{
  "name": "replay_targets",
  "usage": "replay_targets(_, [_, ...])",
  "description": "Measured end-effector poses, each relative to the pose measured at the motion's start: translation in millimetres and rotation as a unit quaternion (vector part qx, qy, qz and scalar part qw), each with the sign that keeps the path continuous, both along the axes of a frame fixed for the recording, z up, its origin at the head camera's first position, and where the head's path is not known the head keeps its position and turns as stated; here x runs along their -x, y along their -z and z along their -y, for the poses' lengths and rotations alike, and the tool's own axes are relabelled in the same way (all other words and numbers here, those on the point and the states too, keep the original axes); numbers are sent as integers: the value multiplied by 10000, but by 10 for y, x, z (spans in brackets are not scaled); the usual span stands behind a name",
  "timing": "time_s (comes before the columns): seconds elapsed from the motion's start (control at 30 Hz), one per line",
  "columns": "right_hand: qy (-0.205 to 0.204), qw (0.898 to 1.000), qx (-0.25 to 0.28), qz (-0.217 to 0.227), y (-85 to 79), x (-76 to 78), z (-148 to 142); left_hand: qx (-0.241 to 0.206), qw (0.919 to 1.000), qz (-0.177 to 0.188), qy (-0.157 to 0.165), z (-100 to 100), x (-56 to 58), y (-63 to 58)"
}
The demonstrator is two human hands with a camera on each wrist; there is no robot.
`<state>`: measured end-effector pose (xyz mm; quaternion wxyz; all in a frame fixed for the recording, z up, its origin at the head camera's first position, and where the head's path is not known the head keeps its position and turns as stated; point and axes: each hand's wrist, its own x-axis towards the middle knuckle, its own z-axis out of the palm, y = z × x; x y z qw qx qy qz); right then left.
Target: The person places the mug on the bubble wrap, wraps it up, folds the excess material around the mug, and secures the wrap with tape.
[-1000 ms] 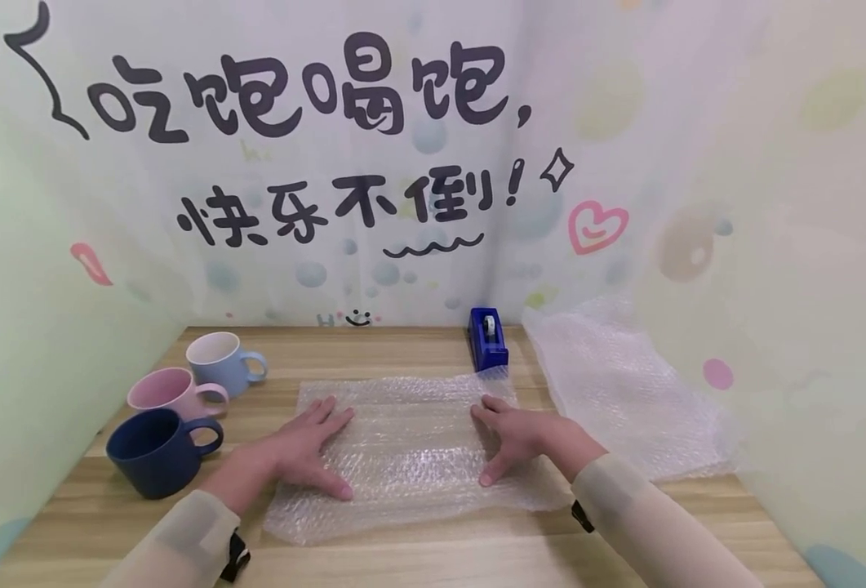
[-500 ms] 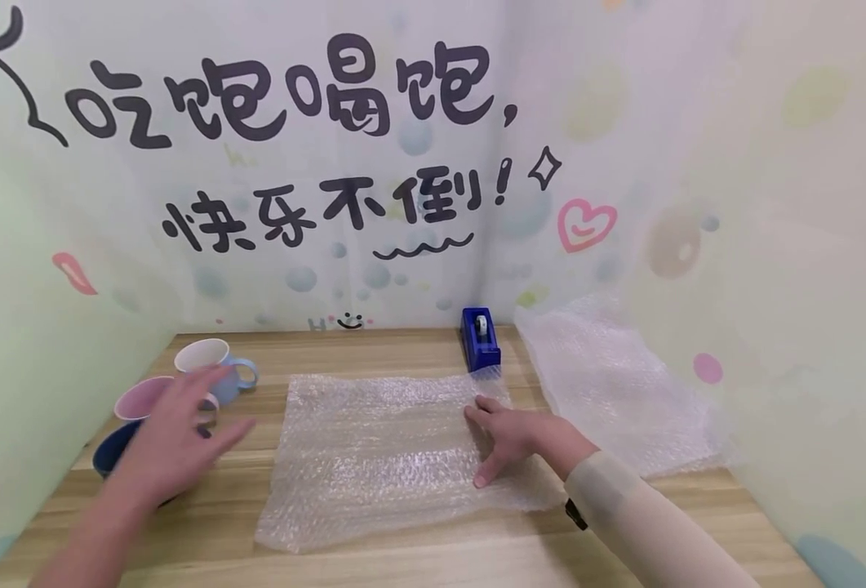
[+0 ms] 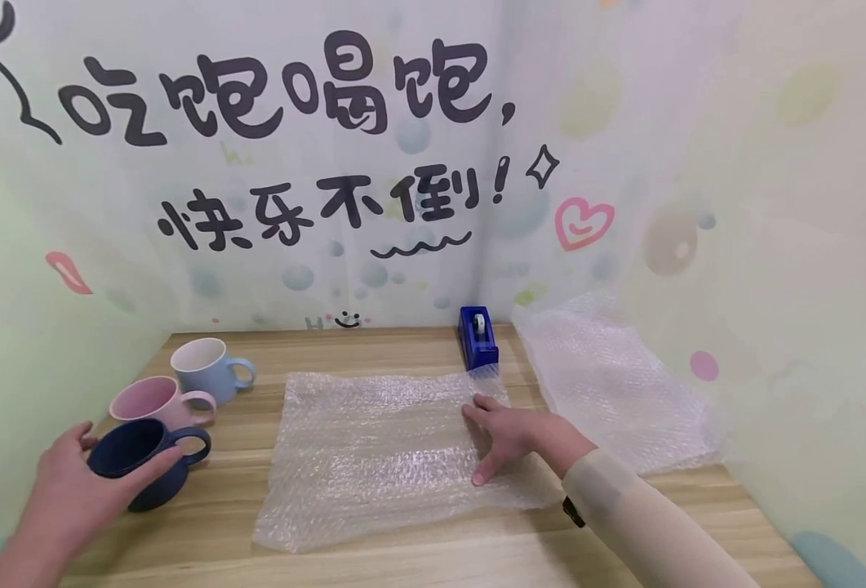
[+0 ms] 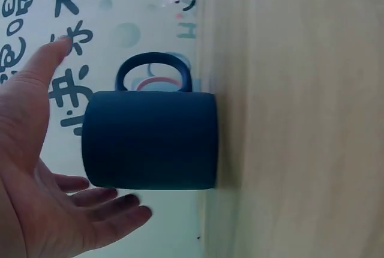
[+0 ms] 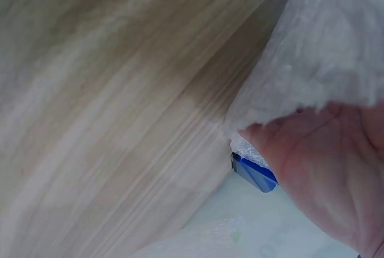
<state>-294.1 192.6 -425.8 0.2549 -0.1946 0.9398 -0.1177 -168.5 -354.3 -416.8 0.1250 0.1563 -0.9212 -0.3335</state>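
A dark navy mug (image 3: 159, 492) stands upright on the wooden table at the left, its handle pointing right. Around its near left side my left hand (image 3: 73, 494) is spread, thumb in front and fingers at the far left. In the left wrist view a gap shows between the thumb and the navy mug (image 4: 150, 141); whether any finger touches it I cannot tell. My right hand (image 3: 512, 437) rests with spread fingers on the right edge of a flat sheet of bubble wrap (image 3: 374, 469). Part of that hand is covered by wrap in the right wrist view.
Behind the navy mug stand a pink mug (image 3: 155, 400) and a light blue mug (image 3: 205, 371). A blue tape dispenser (image 3: 479, 339) sits at the back, touching or near the sheet's far corner. More bubble wrap (image 3: 616, 392) lies at the right against the wall.
My left hand has lifted off the bubble wrap and moved left to the navy mug. The right hand has stayed on the sheet. The head view has shifted slightly.
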Motion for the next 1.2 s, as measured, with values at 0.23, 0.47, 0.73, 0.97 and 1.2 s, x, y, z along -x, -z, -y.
replay_targets(0.23, [3, 10000, -28, -17, -3, 2, -3, 313, 9990, 273, -134, 4, 41, 123])
replay_targets(0.47, [25, 10000, -35, -27, -1, 4, 16, 598, 9975, 311, -210, -33, 35, 130])
replay_targets(0.73, [35, 9999, -116, -64, 9, 11, 6, 789, 9968, 152, 41, -6, 99, 80])
replay_targets(0.97, [5, 10000, -78, -45, 26, 23, 0, 645, 9964, -168, 528, -209, 149, -44])
replay_targets(1.2, [12, 10000, -63, -39, 10, 10, 10, 361, 9888, -869, 1158, -769, 376, -351])
